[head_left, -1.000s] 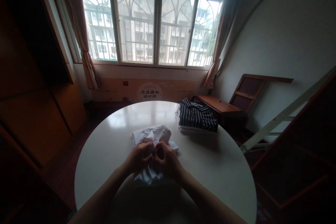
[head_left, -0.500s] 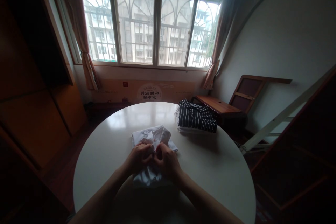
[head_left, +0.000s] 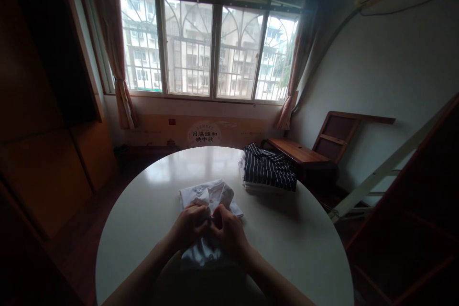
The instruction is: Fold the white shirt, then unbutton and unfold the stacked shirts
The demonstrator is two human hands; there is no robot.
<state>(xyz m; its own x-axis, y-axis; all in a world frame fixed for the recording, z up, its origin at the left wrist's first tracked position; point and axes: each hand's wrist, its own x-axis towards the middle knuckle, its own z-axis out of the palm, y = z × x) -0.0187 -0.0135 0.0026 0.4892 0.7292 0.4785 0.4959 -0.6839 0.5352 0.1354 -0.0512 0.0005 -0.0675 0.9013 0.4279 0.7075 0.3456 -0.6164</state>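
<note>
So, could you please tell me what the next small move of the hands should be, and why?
I would probably ease the right hand slightly toward the left hand, bringing their bits of cloth together: both pinch the white shirt nearly side by side, so little travel seems needed. Whether a button sits there is hidden.

Bright barred window (head_left: 190, 52), pale wall (head_left: 387, 62)

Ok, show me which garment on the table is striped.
The black garment lying farther right: striped in white, unlike the white layers under it and the white garment nearer the camera.
</note>
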